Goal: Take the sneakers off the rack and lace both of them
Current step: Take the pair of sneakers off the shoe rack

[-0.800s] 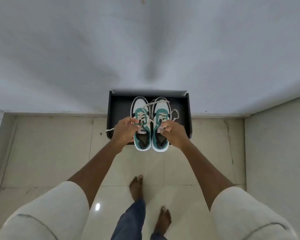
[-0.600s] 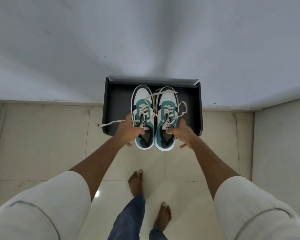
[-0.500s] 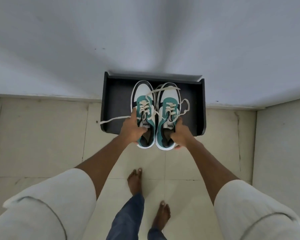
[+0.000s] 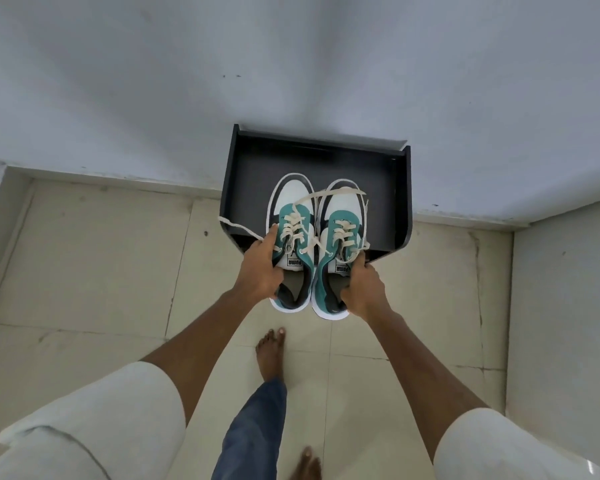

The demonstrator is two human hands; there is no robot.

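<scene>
Now, lifting off the rack (image 4: 401, 188):
Loose lace (image 4: 234, 226): trails left; keep it from snagging.
Left hand (image 4: 258, 270): clasps left sneaker (image 4: 292, 237) by its collar.
Right hand (image 4: 362, 289): clasps right sneaker (image 4: 340, 244); raise both level, heels already past the edge.

1. Left hand (image 4: 260, 271): fingers closed around the outer side of the left sneaker (image 4: 293, 244), thumb on top.
2. Right hand (image 4: 362, 289): clamped on the right sneaker (image 4: 340, 251) at its collar.
3. Both arms extended forward, sleeves rolled above the elbows.
</scene>
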